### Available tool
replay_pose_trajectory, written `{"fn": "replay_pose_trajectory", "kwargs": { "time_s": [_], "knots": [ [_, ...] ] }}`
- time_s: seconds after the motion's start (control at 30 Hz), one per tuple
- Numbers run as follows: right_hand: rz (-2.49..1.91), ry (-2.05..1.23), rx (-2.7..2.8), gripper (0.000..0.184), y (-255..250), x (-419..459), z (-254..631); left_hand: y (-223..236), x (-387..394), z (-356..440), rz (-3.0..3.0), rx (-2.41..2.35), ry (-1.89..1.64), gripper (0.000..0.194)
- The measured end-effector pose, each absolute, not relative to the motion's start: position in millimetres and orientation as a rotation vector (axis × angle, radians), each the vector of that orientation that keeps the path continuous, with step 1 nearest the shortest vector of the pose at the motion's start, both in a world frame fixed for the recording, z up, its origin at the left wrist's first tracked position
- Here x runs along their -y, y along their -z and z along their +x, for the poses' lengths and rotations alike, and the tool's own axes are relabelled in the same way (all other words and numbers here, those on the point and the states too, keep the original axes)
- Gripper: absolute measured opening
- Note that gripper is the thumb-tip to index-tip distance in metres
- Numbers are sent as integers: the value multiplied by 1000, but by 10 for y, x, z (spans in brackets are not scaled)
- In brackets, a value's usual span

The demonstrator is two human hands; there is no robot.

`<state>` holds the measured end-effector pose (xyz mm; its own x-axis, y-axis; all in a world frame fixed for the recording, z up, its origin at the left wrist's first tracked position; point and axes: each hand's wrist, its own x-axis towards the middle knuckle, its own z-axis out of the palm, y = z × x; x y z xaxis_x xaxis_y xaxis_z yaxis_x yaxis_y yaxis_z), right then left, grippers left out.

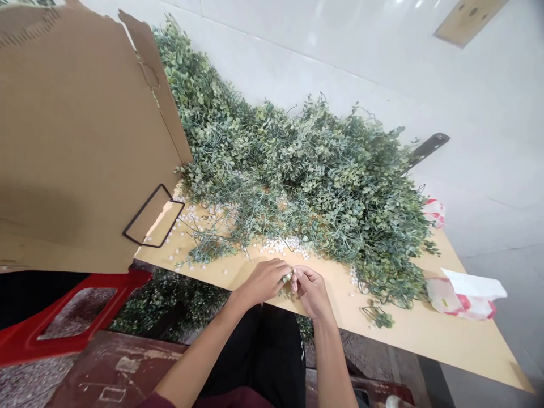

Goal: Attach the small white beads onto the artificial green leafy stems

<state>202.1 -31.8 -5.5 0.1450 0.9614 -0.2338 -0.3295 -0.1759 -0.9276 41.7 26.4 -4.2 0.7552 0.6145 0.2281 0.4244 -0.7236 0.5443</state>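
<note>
My left hand [264, 281] and my right hand [313, 290] meet over the front edge of the table [408, 331]. Pinched in the left fingers is a small green leafy sprig [285, 279], partly hidden by the hand. The right thumb and fingertips close on a tiny white piece [294, 272] at the sprig's end; its exact shape is too small to tell. Just beyond the hands lies a scatter of small white pieces [283, 245]. Behind them rises a large heap of artificial greenery [314, 164].
A tall cardboard box [80, 141] stands at the left, beside a black wire frame [153, 245]. Pink-and-white plastic bags [457, 300] lie at the right, near a loose sprig [380, 317]. A dark strip [429, 148] leans behind the heap. A red stool [97, 300] is lower left.
</note>
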Motion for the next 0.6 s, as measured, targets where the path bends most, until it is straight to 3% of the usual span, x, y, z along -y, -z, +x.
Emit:
{"fn": "replay_pose_trajectory", "kwargs": {
  "time_s": [0.6],
  "knots": [
    [-1218,-1474,733,26,-29,300,2052,40,-263,395,2455,-760,-553,12]
  ]
}}
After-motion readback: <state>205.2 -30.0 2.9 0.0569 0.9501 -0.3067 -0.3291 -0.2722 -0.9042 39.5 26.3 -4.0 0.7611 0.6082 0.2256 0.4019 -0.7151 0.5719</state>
